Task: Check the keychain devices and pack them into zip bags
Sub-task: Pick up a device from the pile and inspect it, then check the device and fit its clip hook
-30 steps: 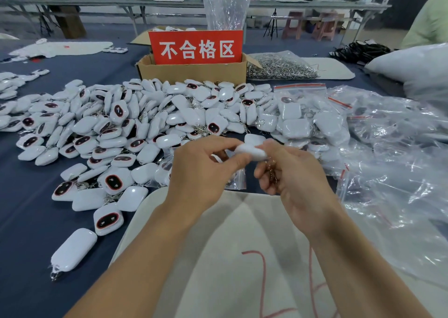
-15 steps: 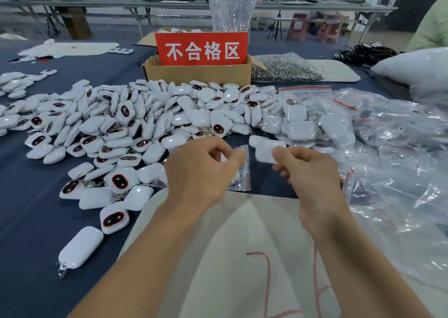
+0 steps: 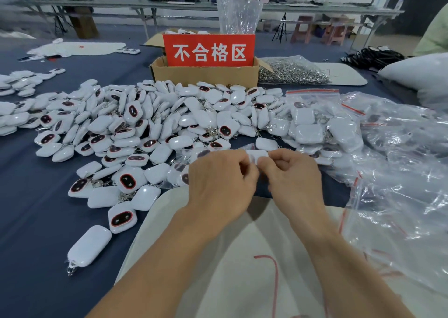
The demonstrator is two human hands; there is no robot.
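A person's left hand (image 3: 219, 180) and right hand (image 3: 294, 174), fingertips together above the blue table (image 3: 36, 208), both pinch 1 white keychain device (image 3: 257, 153). Whether plastic already wraps it is hard to tell. The heap of devices (image 3: 150, 123) lies just beyond.

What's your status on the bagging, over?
Left hand and right hand both pinching one white keychain device. Whether it's bagged: can't tell. Loose pile just beyond, not blocking.
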